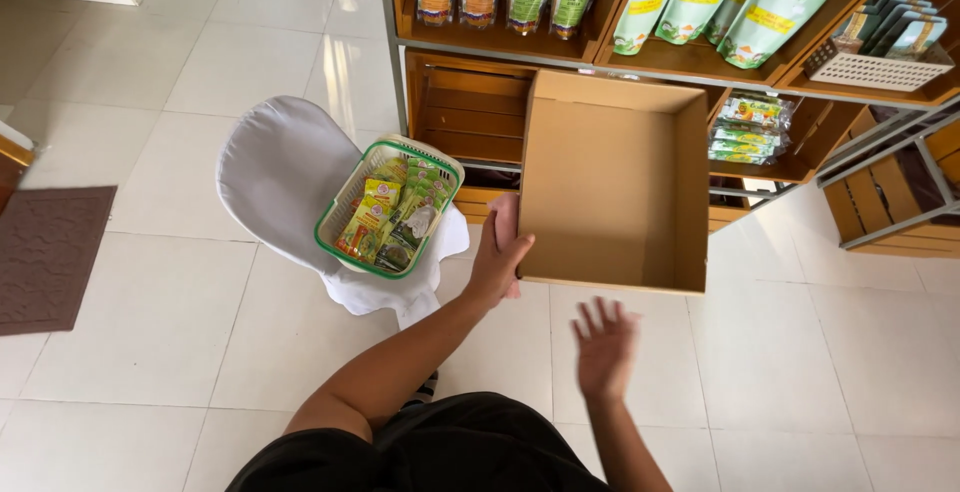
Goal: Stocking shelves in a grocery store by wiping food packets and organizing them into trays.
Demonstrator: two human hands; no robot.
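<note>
The left hand (500, 257) grips the near left edge of an empty cardboard box (615, 187) before wooden shelves (470, 112). The right hand (603, 347) hovers spread, holding nothing. A green basket (388, 208) of packets sits on a white-covered chair (280, 177) beside it.

Bright, even daylight indoors

Soft glare streaks the glossy floor tiles (250, 42) at upper left; shadows stay faint. The right hand (603, 350) is motion-blurred, and shelf (690, 64) lines bow at the edges.
</note>
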